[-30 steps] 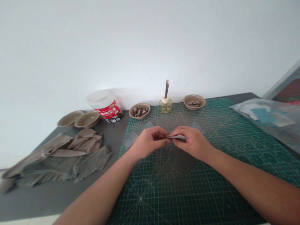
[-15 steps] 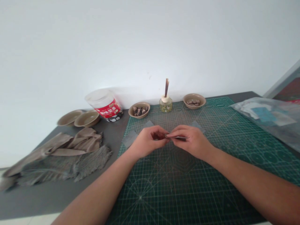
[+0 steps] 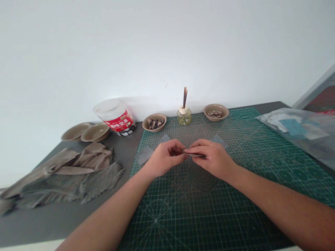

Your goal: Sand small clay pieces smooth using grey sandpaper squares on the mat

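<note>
Between my hands, above the green cutting mat (image 3: 180, 205), is a thin, flat grey-brown piece (image 3: 195, 154), its kind too small to make out. My right hand (image 3: 213, 157) pinches it between thumb and fingers, with its edge showing below the forefinger. My left hand (image 3: 166, 157) closes thumb and fingertips at its left end; the fingers partly hide it. Flat grey squares lie on the mat: one grey square (image 3: 144, 154) left of my left hand, another grey square (image 3: 165, 138) behind it, and a third grey square (image 3: 219, 141) behind my right hand.
At the back stand a bowl of dark lumps (image 3: 154, 123), a reed diffuser (image 3: 184, 115) and a bowl of brown pieces (image 3: 216, 113). Leftward are a red-labelled tub (image 3: 117, 120), two bowls (image 3: 95, 132) and a crumpled cloth (image 3: 78, 170). A plastic bag (image 3: 300, 127) lies right.
The flat piece has tilted between my fingers, so more of its face and edge shows. My hands have otherwise stayed in nearly the same place; the view has shifted slightly.
</note>
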`<state>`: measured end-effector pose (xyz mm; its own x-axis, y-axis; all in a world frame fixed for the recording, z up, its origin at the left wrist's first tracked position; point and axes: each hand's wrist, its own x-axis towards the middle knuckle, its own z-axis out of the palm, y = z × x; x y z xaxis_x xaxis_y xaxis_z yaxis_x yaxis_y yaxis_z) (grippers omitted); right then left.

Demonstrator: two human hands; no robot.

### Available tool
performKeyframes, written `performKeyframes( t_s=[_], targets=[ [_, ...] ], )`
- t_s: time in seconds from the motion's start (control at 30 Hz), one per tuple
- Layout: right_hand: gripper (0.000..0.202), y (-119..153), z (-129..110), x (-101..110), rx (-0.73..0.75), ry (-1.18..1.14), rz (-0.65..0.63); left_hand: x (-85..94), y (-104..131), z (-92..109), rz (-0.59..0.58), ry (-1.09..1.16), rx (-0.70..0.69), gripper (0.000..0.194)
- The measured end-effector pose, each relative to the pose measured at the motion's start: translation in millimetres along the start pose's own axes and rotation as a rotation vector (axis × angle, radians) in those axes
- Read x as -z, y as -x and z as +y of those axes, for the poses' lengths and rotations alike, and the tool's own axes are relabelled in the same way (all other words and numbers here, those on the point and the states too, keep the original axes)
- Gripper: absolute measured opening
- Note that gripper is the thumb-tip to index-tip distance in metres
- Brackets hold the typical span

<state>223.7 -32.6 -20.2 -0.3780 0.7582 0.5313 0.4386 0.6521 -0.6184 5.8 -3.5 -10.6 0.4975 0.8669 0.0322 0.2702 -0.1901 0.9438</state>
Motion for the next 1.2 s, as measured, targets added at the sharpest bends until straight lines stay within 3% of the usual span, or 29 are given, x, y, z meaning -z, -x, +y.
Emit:
performKeyframes(
  t_s=[0.3,0.73,0.9,1.07,1.2],
  targets=[
    [0.031,0.4,1.8,2.4,-0.003,-0.016,-0.016,-3.8,1.4,5.0,-0.012,0.055,0.043,0.027],
    [0.031,-1.4,1.1,4.2,-0.053,-0.113,-0.070,-1.7,2.0,2.7,0.007,-0.051,-0.043,0.019],
    [0.024,-1.9,3.9,4.5,-0.130,-0.234,-0.148,-0.3,1.4,2.4,-0.030,-0.087,-0.065,0.018],
    [0.024,-2.2,2.8,4.5,-0.172,-0.248,-0.121,1.9,2.5,3.7,-0.019,-0.120,-0.097,0.019],
    [0.019,-3.5,1.9,6.2,-0.275,-0.304,-0.201,3.1,2.5,5.1,-0.080,-0.145,-0.114,0.021]
  ],
)
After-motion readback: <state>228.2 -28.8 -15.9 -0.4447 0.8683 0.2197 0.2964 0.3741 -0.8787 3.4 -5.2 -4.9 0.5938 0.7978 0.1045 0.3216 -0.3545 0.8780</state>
